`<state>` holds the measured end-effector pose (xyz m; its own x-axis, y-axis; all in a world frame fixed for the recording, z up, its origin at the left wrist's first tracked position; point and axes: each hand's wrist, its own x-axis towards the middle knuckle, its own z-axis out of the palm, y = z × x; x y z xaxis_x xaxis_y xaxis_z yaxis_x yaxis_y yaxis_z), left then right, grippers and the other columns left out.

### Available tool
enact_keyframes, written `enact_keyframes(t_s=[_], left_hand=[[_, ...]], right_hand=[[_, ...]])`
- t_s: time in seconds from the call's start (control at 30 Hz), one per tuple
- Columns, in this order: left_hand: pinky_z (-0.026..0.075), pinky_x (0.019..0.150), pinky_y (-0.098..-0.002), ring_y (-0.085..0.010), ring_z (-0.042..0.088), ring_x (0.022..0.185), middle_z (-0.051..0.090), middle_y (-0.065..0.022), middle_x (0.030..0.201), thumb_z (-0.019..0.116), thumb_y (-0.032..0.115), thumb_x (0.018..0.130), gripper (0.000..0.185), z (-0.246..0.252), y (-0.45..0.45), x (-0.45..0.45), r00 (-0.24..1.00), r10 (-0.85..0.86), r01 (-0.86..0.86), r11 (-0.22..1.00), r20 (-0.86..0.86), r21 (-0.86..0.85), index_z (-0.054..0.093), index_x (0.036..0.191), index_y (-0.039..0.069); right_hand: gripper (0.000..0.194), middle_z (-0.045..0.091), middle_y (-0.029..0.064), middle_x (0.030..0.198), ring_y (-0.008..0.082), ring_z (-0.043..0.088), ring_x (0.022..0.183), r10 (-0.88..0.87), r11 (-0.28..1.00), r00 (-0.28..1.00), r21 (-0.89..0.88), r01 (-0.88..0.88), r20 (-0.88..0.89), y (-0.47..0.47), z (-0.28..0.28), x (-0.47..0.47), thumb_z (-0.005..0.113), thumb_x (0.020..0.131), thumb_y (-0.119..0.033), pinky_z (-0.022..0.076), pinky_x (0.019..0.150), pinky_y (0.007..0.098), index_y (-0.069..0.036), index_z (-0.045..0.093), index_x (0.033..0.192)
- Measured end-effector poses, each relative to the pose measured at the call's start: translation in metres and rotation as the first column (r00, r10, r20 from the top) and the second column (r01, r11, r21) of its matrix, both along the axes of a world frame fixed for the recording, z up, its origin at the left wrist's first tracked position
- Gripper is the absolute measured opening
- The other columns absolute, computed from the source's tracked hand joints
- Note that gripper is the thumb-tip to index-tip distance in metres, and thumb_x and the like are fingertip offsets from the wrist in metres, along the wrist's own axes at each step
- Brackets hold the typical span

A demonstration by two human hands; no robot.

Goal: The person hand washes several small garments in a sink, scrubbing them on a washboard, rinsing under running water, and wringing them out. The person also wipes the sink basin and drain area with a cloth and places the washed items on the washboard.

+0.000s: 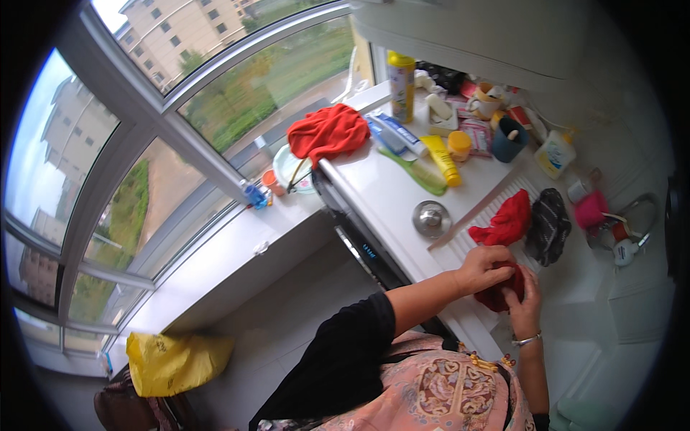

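Observation:
Between both hands I hold a dark red cloth [501, 293], bunched over the ribbed washboard part of a white sink top. My left hand [488, 269] grips its upper edge with thumb and fingers. From the right side, my right hand [523, 301], with a silver bracelet at the wrist, holds the same cloth with its fingers partly on it. Just above my hands a crumpled bright red cloth [506, 218] lies on the ribs [469, 215]. Beside it is a dark patterned cloth [548, 226]. A round metal drain cover [431, 219] sits to the left.
A green comb [415, 171], yellow tube [442, 161], yellow jar [459, 144], dark cup [509, 140] and pump bottle [555, 154] stand or lie behind. A red cloth [329, 132] drapes the far left corner. The faucet [644, 231] is at right, a yellow bag [172, 363] lower left.

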<state>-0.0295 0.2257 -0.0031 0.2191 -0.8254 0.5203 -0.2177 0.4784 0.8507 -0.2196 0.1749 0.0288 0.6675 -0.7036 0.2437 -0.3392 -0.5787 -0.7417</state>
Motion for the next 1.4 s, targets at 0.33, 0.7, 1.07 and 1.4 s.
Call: enact_keyframes(t_s=[0.33,0.7,1.07,1.4], left_hand=[[0.053,0.067,-0.0361,-0.0300,0.069,0.075,0.069,-0.0123,0.082,0.076,0.029,0.074,0.029,0.005,0.007,0.000,1.000,-0.015,0.014,0.997,0.001,0.078,0.070,0.093,0.008],[0.051,0.057,-0.0319,-0.0175,0.065,0.065,0.066,-0.0090,0.077,0.082,0.037,0.080,0.042,-0.002,0.014,0.007,0.996,-0.083,0.089,0.922,-0.030,0.377,0.067,0.101,0.003],[0.041,0.063,-0.0236,-0.0071,0.050,0.066,0.058,0.0006,0.072,0.073,0.002,0.083,0.016,0.004,0.005,-0.001,0.995,-0.098,0.086,0.951,0.025,0.298,0.067,0.098,0.001],[0.038,0.061,-0.0223,-0.0043,0.048,0.066,0.053,0.0025,0.072,0.069,0.002,0.085,0.012,0.005,0.005,-0.009,0.991,-0.083,0.031,0.900,0.102,0.435,0.066,0.097,0.001]], right_hand=[[0.027,0.062,0.0111,0.122,0.0241,0.060,0.112,-0.175,0.978,0.982,0.128,0.164,0.076,-0.017,-0.014,-0.022,0.053,0.099,-0.007,0.0452,0.100,0.0349,-0.001,0.060,0.124],[0.027,0.071,0.0066,0.108,0.0177,0.069,0.095,-0.638,0.441,0.662,0.892,-0.104,0.393,0.008,0.021,-0.029,0.058,0.099,-0.030,0.0575,0.084,0.0337,-0.007,0.064,0.113],[0.029,0.066,0.0077,0.116,0.0177,0.063,0.106,-0.654,0.756,0.209,0.638,0.145,0.727,0.000,0.063,-0.132,0.056,0.098,-0.019,0.0510,0.094,0.0336,-0.001,0.060,0.121],[0.027,0.068,0.0176,0.103,0.0301,0.063,0.101,-0.845,0.070,0.014,0.084,0.994,0.534,-0.122,0.034,-0.319,0.055,0.097,-0.020,0.0497,0.089,0.0387,0.002,0.062,0.111]])
